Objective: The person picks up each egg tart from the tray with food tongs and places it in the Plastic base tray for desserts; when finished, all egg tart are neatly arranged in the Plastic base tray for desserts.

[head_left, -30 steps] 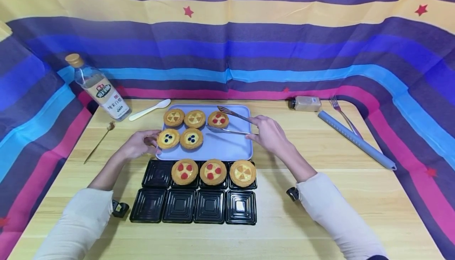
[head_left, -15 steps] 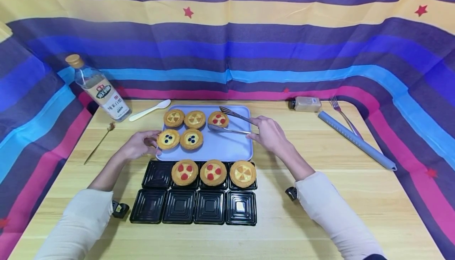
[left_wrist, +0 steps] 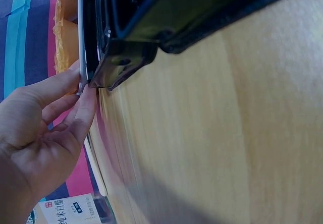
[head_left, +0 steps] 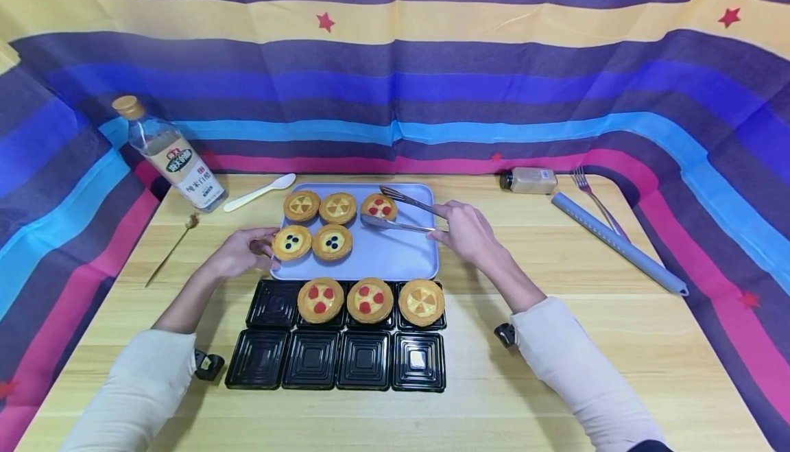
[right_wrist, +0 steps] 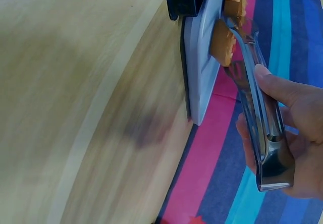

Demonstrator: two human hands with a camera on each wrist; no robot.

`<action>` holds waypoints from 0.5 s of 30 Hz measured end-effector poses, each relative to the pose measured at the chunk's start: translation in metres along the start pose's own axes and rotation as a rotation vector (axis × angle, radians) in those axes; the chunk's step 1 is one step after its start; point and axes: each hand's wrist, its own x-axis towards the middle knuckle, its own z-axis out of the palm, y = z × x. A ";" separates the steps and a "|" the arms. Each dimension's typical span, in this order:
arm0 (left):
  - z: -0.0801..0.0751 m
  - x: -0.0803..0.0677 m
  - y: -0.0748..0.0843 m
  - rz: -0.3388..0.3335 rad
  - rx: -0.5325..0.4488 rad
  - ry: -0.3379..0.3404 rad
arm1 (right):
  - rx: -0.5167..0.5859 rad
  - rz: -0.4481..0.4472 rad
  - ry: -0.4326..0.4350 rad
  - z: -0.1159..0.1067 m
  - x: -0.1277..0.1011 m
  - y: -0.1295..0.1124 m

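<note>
Right hand (head_left: 470, 232) grips a pair of metal tongs (head_left: 401, 213), fingers and thumb curled round the 2 arms near the hinge; the right wrist view shows the thumb lying on the upper arm. The tong tips stand spread, 1 on each side of the red-dotted tart (head_left: 378, 206), which sits at the far right of the back row on the lilac tray (head_left: 407, 256). Whether the tips touch the tart's crust cannot be told.

Left hand (head_left: 245, 251) rests at the tray's left edge, its fingertips (left_wrist: 87, 99) pinching the rim just beside the nearest blueberry tart (head_left: 292, 241).

Left of the tong tips, 2 yellow-segmented tarts (head_left: 319, 206) fill the back row; a second blueberry tart (head_left: 332, 241) lies in the front row, between the 2 hands.

Nearer the person than both grips, a black 8-cell mould (head_left: 311, 358) touches the tray's near edge; 3 of its back cells hold tarts.

Beyond the left hand: a bottle (head_left: 168, 154), a white spoon (head_left: 260, 191) and a gold pick (head_left: 171, 248). Right of the right hand: a spice jar (head_left: 529, 180), a fork (head_left: 594, 198) and a grey roll (head_left: 619, 244).
</note>
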 end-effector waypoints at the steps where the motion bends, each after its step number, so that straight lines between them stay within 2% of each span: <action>1: 0.000 0.000 0.000 0.000 0.001 0.001 | -0.001 -0.002 0.002 0.000 0.000 0.000; 15: 0.000 0.000 0.000 0.002 -0.003 -0.003 | -0.003 -0.052 0.043 -0.006 -0.011 -0.002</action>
